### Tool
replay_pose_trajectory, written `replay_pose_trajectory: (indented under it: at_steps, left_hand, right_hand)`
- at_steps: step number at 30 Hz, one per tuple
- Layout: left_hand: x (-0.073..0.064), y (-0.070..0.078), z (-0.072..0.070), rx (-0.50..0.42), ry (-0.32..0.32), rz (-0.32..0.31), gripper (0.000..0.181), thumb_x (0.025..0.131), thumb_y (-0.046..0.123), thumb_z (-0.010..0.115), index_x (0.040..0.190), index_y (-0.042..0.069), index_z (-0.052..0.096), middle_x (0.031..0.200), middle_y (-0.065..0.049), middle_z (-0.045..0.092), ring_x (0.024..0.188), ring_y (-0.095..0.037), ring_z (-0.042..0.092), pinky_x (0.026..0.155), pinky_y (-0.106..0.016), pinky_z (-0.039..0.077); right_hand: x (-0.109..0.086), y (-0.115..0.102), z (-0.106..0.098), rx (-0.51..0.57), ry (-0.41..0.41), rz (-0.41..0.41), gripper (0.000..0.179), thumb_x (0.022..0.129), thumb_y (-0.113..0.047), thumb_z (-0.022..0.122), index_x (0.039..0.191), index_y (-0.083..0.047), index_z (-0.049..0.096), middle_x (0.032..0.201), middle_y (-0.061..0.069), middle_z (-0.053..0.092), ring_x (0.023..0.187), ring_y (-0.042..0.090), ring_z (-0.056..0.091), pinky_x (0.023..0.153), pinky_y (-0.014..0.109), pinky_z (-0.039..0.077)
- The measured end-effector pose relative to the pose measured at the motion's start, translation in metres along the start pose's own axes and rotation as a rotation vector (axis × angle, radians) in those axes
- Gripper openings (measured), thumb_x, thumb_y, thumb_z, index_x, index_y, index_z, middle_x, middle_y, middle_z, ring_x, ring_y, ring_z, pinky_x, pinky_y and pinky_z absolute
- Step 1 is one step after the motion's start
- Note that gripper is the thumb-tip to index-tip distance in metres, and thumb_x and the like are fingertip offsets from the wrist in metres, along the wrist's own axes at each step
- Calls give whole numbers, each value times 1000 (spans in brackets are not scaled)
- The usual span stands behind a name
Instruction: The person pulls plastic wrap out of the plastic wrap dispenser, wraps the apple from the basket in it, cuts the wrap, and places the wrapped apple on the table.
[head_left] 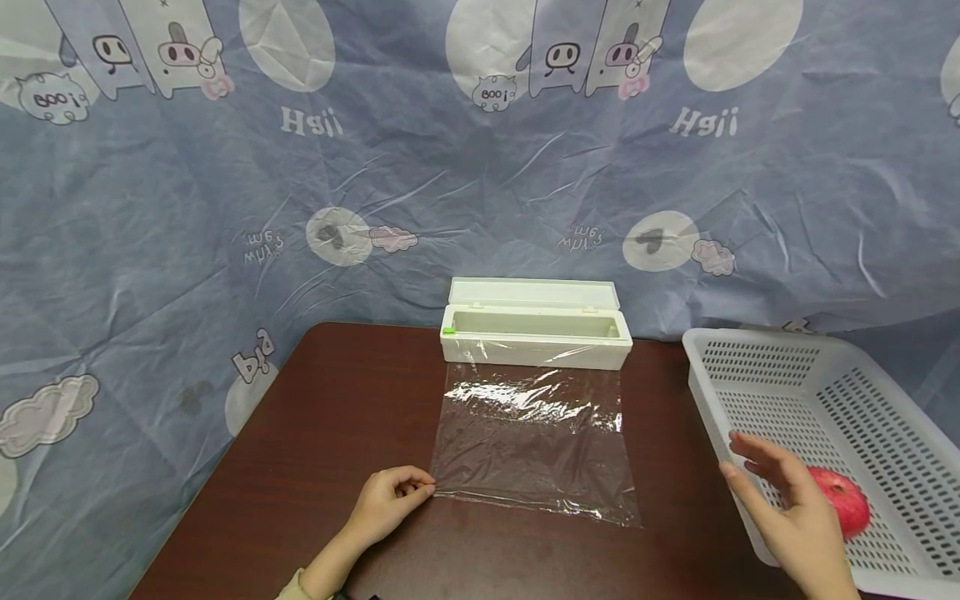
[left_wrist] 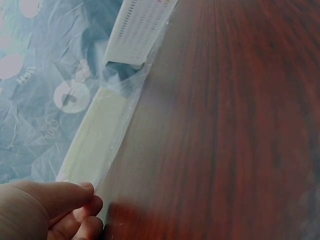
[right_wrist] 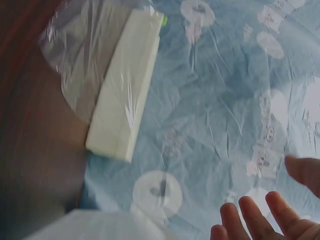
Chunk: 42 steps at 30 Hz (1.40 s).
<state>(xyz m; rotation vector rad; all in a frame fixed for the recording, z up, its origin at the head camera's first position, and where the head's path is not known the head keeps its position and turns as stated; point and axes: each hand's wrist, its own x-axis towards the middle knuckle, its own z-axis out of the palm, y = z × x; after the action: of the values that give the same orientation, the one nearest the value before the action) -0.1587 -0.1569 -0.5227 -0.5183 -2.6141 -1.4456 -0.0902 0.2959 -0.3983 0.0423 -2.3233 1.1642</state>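
My left hand (head_left: 388, 502) pinches the near left corner of a sheet of clear plastic wrap (head_left: 532, 458) between thumb and fingers. The sheet stretches back over the dark wooden table to a white wrap dispenser box (head_left: 536, 351), whose lid stands raised. In the left wrist view the thumb and curled fingers (left_wrist: 90, 200) hold the film's edge. Over the near left side of a white basket hangs my right hand (head_left: 798, 521), its fingers spread and holding nothing. Just beyond it lies a red round fruit (head_left: 846, 500), partly hidden by that hand.
The perforated plastic basket (head_left: 708, 392) stands along the right side of the table (head_left: 300, 442). A small green piece (head_left: 448, 331) sits at the box's left end. Behind everything hangs a wrinkled blue printed cloth (head_left: 480, 183), which also covers the left side.
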Motion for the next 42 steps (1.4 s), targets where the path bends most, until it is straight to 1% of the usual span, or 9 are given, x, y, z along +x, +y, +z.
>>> replay_pose_trajectory:
  at_steps: [5, 7, 12, 15, 24, 27, 31, 37, 42]
  left_hand:
    - [0, 1, 0, 9, 2, 14, 6, 84, 20, 71, 85, 15, 72, 68, 12, 62, 54, -3, 51, 48, -21, 44]
    - [0, 0, 0, 11, 5, 26, 6, 84, 20, 71, 84, 14, 72, 68, 12, 61, 54, -2, 51, 47, -21, 43]
    - [0, -1, 1, 11, 11, 38, 3, 84, 19, 72, 85, 16, 72, 68, 12, 62, 54, -2, 51, 47, -20, 43]
    - [-1, -1, 1, 9, 11, 38, 3, 84, 19, 72, 85, 17, 72, 69, 11, 63, 55, -2, 52, 48, -20, 43]
    - [0, 0, 1, 10, -2, 19, 5, 84, 20, 71, 84, 16, 72, 69, 12, 62, 55, -2, 52, 49, -20, 43]
    - [-1, -1, 1, 11, 5, 33, 5, 84, 20, 71, 85, 15, 72, 69, 12, 63, 55, -2, 52, 49, -21, 44]
    - [-1, 0, 1, 13, 11, 42, 4, 84, 19, 71, 85, 15, 72, 70, 12, 63, 55, -2, 52, 49, -21, 44]
    - [0, -1, 1, 18, 13, 43, 6, 84, 21, 71, 85, 15, 72, 70, 13, 63, 55, -1, 52, 48, -21, 44]
    - [0, -1, 0, 15, 5, 28, 5, 84, 20, 72, 85, 15, 72, 69, 12, 63, 54, -1, 52, 48, -21, 44]
  right_hand:
    - [7, 9, -15, -32, 2, 81, 55, 84, -7, 71, 134, -12, 50, 116, -24, 53, 102, -11, 48, 77, 3, 34]
    - [9, 13, -20, -17, 9, 97, 57, 83, -5, 71, 135, -12, 49, 116, -22, 54, 102, -9, 49, 77, 3, 35]
    - [14, 24, -29, 15, 37, 42, 59, 79, 8, 70, 133, -4, 49, 117, -14, 57, 104, -5, 51, 81, 5, 38]
    - [15, 31, -34, 5, 56, 32, 61, 77, 9, 71, 133, -6, 50, 116, -15, 57, 103, -5, 51, 80, 4, 38]
    - [17, 61, -53, -93, 32, 100, 75, 80, -4, 74, 142, -24, 37, 117, -29, 46, 102, -18, 40, 82, -1, 29]
    - [18, 69, -57, -103, 21, 89, 79, 79, -4, 75, 144, -24, 34, 119, -29, 43, 102, -19, 38, 83, -2, 26]
    - [21, 79, -61, -95, 20, 43, 80, 78, 2, 74, 144, -21, 35, 119, -27, 44, 103, -18, 40, 82, -1, 29]
    - [25, 91, -70, -73, -37, -62, 83, 75, 15, 70, 144, -14, 34, 120, -28, 45, 105, -16, 41, 81, 1, 30]
    - [29, 103, -77, -53, -73, -86, 85, 75, 18, 67, 146, -15, 32, 119, -31, 43, 104, -18, 41, 80, 0, 30]
